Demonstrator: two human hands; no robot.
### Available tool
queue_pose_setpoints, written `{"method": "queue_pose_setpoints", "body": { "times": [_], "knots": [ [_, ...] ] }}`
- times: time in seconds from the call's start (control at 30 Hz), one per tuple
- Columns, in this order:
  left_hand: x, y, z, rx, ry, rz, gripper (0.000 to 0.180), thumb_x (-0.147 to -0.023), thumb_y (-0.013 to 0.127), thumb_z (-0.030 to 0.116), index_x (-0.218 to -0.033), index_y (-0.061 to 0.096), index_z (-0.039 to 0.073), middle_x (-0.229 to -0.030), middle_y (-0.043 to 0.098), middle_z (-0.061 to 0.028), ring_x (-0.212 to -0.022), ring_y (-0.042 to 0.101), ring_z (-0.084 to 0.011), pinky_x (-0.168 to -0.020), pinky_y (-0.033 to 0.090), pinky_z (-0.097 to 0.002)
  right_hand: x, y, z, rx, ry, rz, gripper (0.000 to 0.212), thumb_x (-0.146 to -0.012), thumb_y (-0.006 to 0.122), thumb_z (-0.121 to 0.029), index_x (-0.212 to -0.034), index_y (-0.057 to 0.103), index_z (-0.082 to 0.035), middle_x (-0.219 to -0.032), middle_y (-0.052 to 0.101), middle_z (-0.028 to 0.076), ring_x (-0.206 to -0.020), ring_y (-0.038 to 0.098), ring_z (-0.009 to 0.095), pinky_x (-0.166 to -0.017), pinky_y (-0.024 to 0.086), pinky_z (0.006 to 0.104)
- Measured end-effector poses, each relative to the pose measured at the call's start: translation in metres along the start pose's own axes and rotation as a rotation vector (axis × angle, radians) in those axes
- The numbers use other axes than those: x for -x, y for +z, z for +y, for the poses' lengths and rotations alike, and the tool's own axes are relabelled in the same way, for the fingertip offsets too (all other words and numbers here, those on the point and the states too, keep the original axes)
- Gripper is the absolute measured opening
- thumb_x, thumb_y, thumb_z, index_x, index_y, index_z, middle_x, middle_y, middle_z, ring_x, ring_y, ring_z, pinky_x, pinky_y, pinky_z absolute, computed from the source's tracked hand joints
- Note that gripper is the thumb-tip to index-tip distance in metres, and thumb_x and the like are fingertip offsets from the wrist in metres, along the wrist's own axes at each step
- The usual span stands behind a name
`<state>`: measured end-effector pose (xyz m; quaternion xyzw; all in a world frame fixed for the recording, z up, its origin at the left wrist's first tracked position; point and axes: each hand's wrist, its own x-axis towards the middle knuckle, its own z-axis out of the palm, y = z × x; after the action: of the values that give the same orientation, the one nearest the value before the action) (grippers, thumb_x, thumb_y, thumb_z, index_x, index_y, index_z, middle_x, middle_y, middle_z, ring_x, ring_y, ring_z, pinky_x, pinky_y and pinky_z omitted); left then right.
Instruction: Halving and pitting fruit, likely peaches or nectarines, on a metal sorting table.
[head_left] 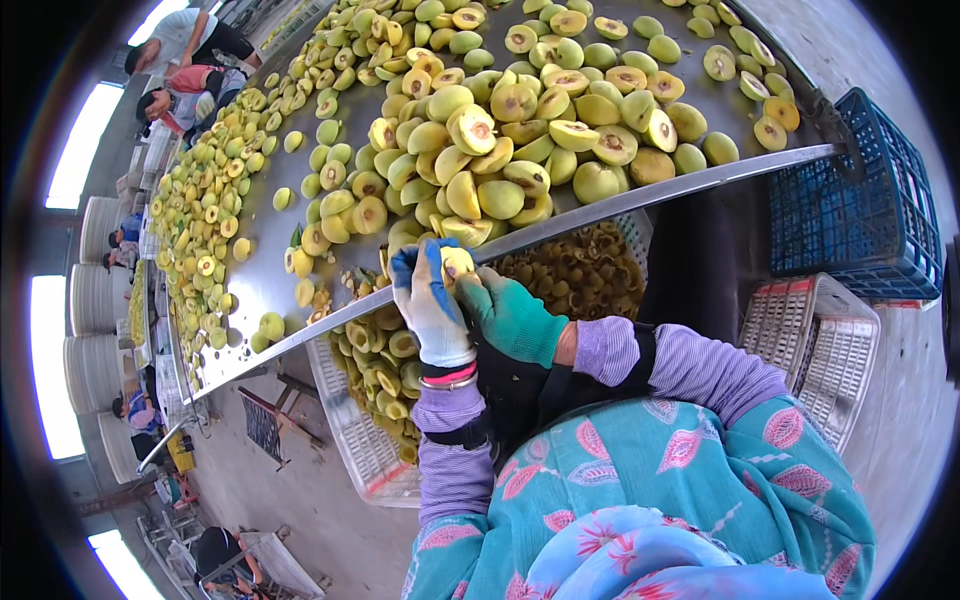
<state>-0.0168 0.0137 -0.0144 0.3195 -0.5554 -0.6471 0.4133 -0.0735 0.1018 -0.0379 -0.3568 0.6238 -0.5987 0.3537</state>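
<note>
My left hand (432, 305), in a white glove with blue fingertips, is closed around a yellow-green fruit half (457, 262) at the near edge of the metal table (262, 216). My right hand (515, 315), in a green glove, is closed against the near side of that fruit. Its fingertips are partly hidden, so whether it grips the fruit or a small tool cannot be made out. Just beyond my hands is a big heap of halved yellow-green fruit (500, 150), many showing a brown pit hollow.
Below the table edge, a white crate (352, 455) holds pitted halves, and browner halves (575, 270) fill another. A blue crate (850, 200) and a white crate (850, 350) stand at the right. Several people are at the left, two of them (180, 100) at the far table side.
</note>
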Motion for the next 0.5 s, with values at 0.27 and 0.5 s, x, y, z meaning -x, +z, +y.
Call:
{"method": "queue_pose_setpoints", "body": {
  "times": [0.27,0.5],
  "knots": [
    [-0.004,-0.014,0.033,-0.589,0.21,-0.328,0.033,-0.094,0.047,0.019,-0.118,0.055,-0.002,-0.106,0.058,-0.0081,-0.093,0.056,-0.014,-0.084,0.045,-0.0273,-0.012,-0.035,-0.018,0.108,-0.049,-0.178,0.037,-0.094,0.045,-0.037,-0.102,0.056,-0.002,-0.077,0.06,0.014,-0.072,0.059,0.023,-0.065,0.045,0.0349],
    [0.005,-0.011,0.014,0.292,-0.225,-0.036,0.033,-0.094,0.047,0.024,-0.115,0.049,-0.001,-0.104,0.058,-0.0138,-0.094,0.059,-0.0262,-0.083,0.05,-0.0389,0.009,-0.017,-0.015,0.244,0.021,0.016,0.038,-0.093,0.045,-0.036,-0.093,0.05,0.001,-0.075,0.059,0.025,-0.075,0.058,0.044,-0.062,0.044,0.0484]
  ]
}}
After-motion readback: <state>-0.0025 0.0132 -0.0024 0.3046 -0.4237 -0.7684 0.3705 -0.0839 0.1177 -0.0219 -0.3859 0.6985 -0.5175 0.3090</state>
